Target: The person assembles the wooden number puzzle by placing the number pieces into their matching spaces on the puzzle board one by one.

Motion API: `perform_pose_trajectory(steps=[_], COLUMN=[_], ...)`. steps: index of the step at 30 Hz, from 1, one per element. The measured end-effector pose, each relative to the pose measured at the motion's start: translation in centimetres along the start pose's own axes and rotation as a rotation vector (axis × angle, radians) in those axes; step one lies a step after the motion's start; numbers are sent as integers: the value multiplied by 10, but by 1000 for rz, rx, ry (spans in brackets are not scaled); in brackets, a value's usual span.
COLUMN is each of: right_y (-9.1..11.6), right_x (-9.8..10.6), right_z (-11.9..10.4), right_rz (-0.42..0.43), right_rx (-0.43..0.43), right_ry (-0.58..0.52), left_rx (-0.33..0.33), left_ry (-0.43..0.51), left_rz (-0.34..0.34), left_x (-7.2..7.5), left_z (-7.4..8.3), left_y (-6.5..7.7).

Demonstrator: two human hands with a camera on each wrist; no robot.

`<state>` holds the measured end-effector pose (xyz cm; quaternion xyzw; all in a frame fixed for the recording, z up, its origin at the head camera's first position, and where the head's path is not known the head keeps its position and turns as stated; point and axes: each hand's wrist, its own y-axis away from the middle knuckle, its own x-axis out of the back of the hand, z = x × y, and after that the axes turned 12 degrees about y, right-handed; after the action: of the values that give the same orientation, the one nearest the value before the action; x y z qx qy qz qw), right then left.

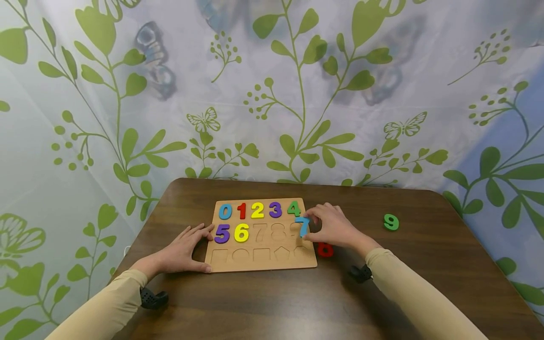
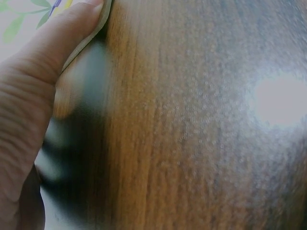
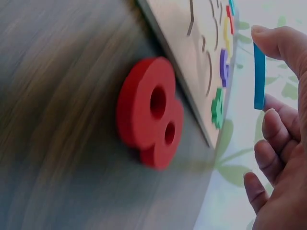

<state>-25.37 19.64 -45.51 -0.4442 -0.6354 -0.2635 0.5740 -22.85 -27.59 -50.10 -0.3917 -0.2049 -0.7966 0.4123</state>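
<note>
My right hand (image 1: 333,225) pinches a blue number 7 (image 1: 303,226) between thumb and fingers, held over the right side of a wooden number puzzle board (image 1: 263,262). In the right wrist view the blue 7 (image 3: 259,76) shows edge-on, raised above the table. The left hand (image 1: 182,251) rests at the board's left edge, thumb at the lower corner and fingers spread along the side. Numbers 0 to 4 fill the top row; a purple 5 (image 1: 222,233) and a yellow 6 (image 1: 241,233) sit in the second. Beside them are bare recesses for 7 and 8.
A red number 8 (image 3: 151,112) lies on the table just right of the board, partly under the right hand in the head view. Farther right is a green number 9 (image 1: 391,222). A leaf-patterned curtain (image 1: 263,132) hangs behind the brown table (image 1: 263,307).
</note>
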Motion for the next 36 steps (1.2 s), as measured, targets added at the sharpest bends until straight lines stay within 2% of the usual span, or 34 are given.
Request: perform_pose_trajectory(steps=[15, 24, 31, 36], right_y=[-31, -43, -56, -61], right_x=[-18, -26, -37, -46], right_z=[-35, -47, -59, -67], right_rz=[-42, -49, -56, -70], right_rx=[52, 57, 56, 54], right_ry=[5, 2, 58, 58], left_rx=[0, 1, -19, -28], left_ry=[2, 1, 16, 16], left_rz=[0, 1, 8, 13], left_x=[-1, 0, 1, 1], left_z=[-1, 1, 0, 0], left_y=[0, -1, 1, 2])
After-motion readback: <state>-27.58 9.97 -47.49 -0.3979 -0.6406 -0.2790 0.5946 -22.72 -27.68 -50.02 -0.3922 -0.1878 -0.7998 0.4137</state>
